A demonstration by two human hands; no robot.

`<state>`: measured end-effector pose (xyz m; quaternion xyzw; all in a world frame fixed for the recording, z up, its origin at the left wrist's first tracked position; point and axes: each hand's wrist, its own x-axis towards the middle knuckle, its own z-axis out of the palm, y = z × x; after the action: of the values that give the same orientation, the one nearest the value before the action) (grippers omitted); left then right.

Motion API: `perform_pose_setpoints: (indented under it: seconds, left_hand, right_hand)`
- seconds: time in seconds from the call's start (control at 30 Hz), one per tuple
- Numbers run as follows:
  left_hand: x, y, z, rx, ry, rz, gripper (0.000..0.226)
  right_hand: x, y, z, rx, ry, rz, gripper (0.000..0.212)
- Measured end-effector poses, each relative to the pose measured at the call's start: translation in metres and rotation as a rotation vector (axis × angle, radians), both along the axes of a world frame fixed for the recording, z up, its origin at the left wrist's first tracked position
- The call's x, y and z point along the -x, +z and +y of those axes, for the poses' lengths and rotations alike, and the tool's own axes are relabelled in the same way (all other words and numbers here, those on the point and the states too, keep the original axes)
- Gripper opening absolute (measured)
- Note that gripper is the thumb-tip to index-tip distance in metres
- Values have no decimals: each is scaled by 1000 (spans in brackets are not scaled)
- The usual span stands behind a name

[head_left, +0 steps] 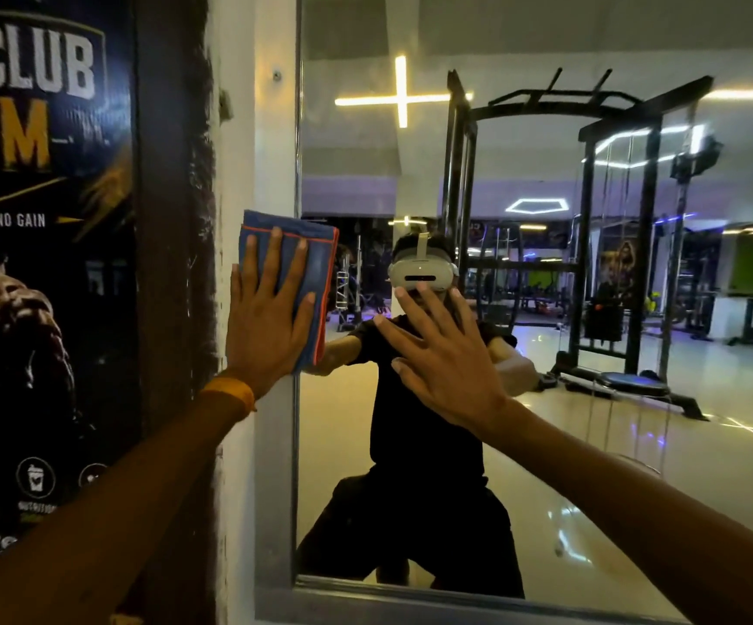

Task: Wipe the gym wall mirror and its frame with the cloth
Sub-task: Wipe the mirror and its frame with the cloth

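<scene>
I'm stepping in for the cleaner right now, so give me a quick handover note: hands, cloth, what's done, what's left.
Left hand: flat, pressing the folded blue cloth onto the left frame of the mirror, overlapping the glass edge.
Right hand: open, fingers spread, at the glass; contact unclear.
Done: cannot tell which parts are wiped.
Left: likely the glass and bottom frame.

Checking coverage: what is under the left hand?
A folded blue cloth with orange trim, pressed flat by the left hand over the left strip of the mirror frame. The stretch of frame behind the cloth is hidden.
</scene>
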<state>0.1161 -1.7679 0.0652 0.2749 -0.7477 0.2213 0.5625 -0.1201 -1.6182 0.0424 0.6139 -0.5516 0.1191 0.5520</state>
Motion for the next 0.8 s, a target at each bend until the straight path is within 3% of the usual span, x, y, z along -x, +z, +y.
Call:
perform_pose_setpoints:
  seconds: [0.1,0.27,0.37,0.47,0.53,0.73,0.8]
  left_hand:
    - [5,9,0,10,28,29,68]
    - [1,-49,2,23,19,-40,69]
    - [-9,-9,-7,65,5,-96,71]
    - [1,54,-2,30,35,-8,73]
    - [10,62,1,9,61,51,73]
    - [-3,-54,6,20,2,-57,72]
    - [-6,-57,4,14,-8,-57,73]
  right_hand:
    - [-1,3,0,26,28,14,62]
    - [2,25,3,26,29,102,60]
    - [-6,55,3,30,64,88,61]
    - [-15,83,-3,24,30,33,62]
    - [-13,86,-9,29,9,41,64]
    - [-3,71,-16,50,12,56,65]
    - [-3,72,-15,44,10,63,65]
